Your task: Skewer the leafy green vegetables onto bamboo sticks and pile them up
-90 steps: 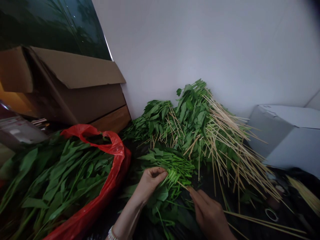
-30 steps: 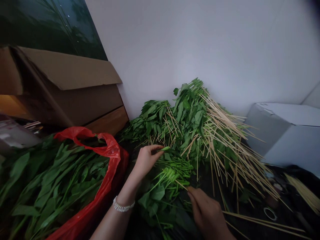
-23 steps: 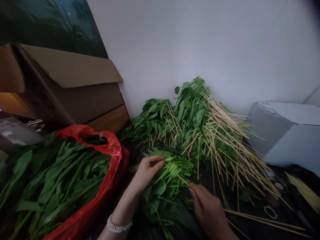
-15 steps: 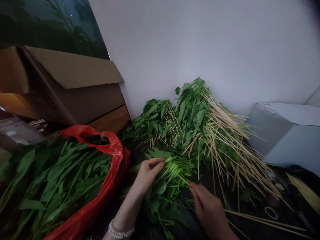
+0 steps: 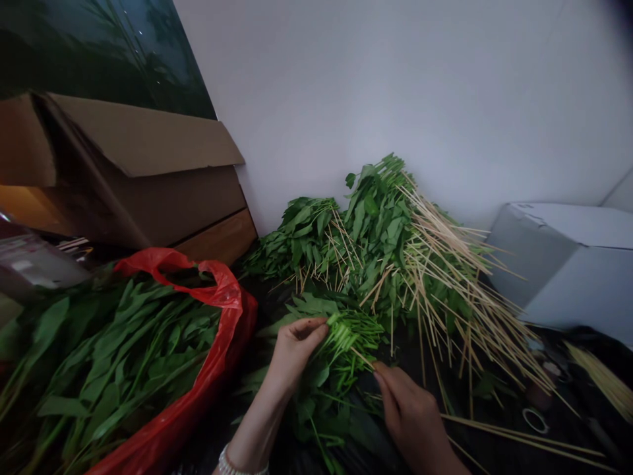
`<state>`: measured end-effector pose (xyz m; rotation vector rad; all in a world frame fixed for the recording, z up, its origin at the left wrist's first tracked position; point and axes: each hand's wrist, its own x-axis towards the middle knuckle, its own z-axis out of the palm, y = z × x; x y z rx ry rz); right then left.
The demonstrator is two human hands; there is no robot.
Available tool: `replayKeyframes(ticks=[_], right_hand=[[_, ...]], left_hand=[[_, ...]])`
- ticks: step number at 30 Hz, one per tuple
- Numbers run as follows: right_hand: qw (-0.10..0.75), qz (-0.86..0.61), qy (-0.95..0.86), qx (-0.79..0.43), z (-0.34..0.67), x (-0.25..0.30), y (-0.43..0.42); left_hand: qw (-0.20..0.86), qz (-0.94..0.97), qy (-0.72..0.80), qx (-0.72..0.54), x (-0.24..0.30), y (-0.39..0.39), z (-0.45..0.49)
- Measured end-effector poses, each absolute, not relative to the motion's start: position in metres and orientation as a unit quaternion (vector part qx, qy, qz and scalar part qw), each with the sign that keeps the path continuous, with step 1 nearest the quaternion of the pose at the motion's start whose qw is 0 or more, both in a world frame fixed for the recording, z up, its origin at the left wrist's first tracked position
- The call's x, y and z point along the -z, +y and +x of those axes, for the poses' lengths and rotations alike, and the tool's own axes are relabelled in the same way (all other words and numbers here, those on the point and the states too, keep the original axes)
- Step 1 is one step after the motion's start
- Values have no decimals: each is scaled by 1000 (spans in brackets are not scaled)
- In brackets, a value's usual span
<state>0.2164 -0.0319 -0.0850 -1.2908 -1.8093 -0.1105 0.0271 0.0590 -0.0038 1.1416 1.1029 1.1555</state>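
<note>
My right hand (image 5: 413, 406) is closed around the near end of a thin wooden skewer (image 5: 363, 357). Pale green stems of leafy greens (image 5: 349, 335) are threaded side by side along that skewer. At its far end my left hand (image 5: 295, 348) pinches the outermost stem between thumb and fingertips; the skewer's tip is hidden there. Leaves (image 5: 316, 389) from the bunch hang below and between the hands.
A red plastic bag (image 5: 237, 307) full of loose greens stands left, before an open cardboard box (image 5: 163, 198). Skewered greens (image 5: 383, 218) lie heaped against the wall, with bare skewer ends (image 5: 459, 284) pointing right. A white box (image 5: 568, 264) and a tape roll (image 5: 535, 420) are at right.
My left hand has shifted very slightly down at the end of the skewer, and its forearm has moved a little right. The right hand keeps its hold in nearly the same place.
</note>
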Motion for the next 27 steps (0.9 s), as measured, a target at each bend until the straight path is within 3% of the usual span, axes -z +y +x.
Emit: replayKeyframes(ticks=[27], right_hand=[[435, -527, -727, 68, 209, 80, -31]], left_hand=[[615, 480, 442, -443, 15, 63, 26]])
